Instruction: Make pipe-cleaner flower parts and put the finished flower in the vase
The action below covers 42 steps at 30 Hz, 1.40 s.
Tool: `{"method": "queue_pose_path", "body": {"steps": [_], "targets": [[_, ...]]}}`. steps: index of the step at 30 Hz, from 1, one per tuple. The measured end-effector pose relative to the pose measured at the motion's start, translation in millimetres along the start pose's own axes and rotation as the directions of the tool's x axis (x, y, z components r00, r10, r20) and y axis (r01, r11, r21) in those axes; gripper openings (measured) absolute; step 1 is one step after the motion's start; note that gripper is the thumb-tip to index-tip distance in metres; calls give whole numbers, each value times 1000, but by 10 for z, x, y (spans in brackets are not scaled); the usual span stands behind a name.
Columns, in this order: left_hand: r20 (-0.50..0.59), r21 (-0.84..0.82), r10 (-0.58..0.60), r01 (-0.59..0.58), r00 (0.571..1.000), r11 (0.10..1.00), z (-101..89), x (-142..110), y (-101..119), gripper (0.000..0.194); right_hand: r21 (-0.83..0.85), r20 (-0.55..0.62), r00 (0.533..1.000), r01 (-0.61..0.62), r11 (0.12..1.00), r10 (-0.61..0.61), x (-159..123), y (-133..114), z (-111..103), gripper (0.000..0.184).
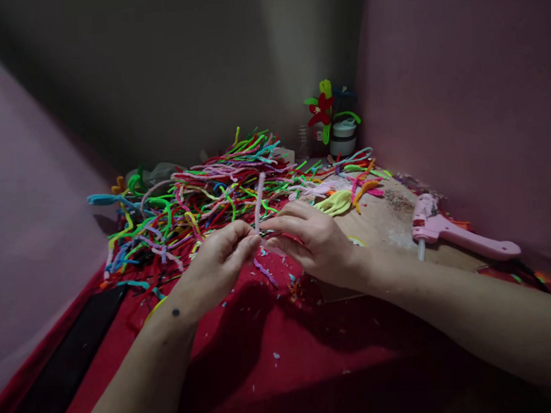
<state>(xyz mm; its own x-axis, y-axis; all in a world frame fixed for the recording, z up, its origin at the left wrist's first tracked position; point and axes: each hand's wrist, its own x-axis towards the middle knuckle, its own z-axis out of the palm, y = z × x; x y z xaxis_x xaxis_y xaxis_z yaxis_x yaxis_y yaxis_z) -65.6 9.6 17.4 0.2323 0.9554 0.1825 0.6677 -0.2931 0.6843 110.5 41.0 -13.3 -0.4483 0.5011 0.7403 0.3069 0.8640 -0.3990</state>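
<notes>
A pale pink pipe cleaner (pixel 259 201) stands nearly upright between my hands, its upper end free. My left hand (pixel 222 251) pinches its lower end between thumb and forefinger. From the other side, my right hand (pixel 311 238) closes its fingertips around the same low part, where the exact contact is partly hidden by the fingers. Right behind both hands lies a big tangled heap of colourful pipe cleaners (pixel 202 194). Below them a short purple piece (pixel 265 272) rests on the red cloth (pixel 281 334) among small fluffy scraps.
A pink glue gun (pixel 468 237) lies at the right beside a brown board (pixel 385 217). A long dark flat object (pixel 67 358) sits at the left. At the back stand a lidded jar (pixel 344 138) and a red pipe-cleaner flower (pixel 320 109). Walls close in both sides.
</notes>
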Motion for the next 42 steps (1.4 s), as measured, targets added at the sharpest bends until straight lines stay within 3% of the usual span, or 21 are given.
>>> {"method": "queue_pose_path", "body": {"steps": [3,6,8,10,14,18,22,30,35,42], "targets": [[85,17,55,-57,995,998,9,-20,17,20,-231,-69,982,158,960,-178,-2,-19,-5,24],[96,28,39,-42,995,999,22,-34,31,22,-294,6,989,140,945,-145,4,-15,-4,25],[69,31,8,-11,998,999,21,-36,32,24,-181,46,999,29,983,-21,14,-9,-7,23],[47,29,-9,8,999,1000,15,-33,25,23,36,120,978,-175,984,170,25,-6,-14,21],[0,7,-49,49,999,999,24,-19,16,21,368,370,826,-551,749,426,41,-6,-19,18],[-30,-44,-74,73,997,996,50,-8,45,19,430,449,724,-688,584,523,49,3,-7,15],[-75,-57,-71,66,995,996,50,-1,77,18,482,463,704,-710,513,539,47,16,-4,13],[-12,-234,-161,154,987,960,104,-17,59,20,574,479,688,-715,399,545,34,16,20,13],[-43,-203,-128,117,991,972,149,-27,81,17,611,517,649,-737,289,559,20,22,44,16],[-102,-181,-90,70,991,981,173,-9,57,12,596,597,626,-765,245,502,-8,46,55,18]]}}
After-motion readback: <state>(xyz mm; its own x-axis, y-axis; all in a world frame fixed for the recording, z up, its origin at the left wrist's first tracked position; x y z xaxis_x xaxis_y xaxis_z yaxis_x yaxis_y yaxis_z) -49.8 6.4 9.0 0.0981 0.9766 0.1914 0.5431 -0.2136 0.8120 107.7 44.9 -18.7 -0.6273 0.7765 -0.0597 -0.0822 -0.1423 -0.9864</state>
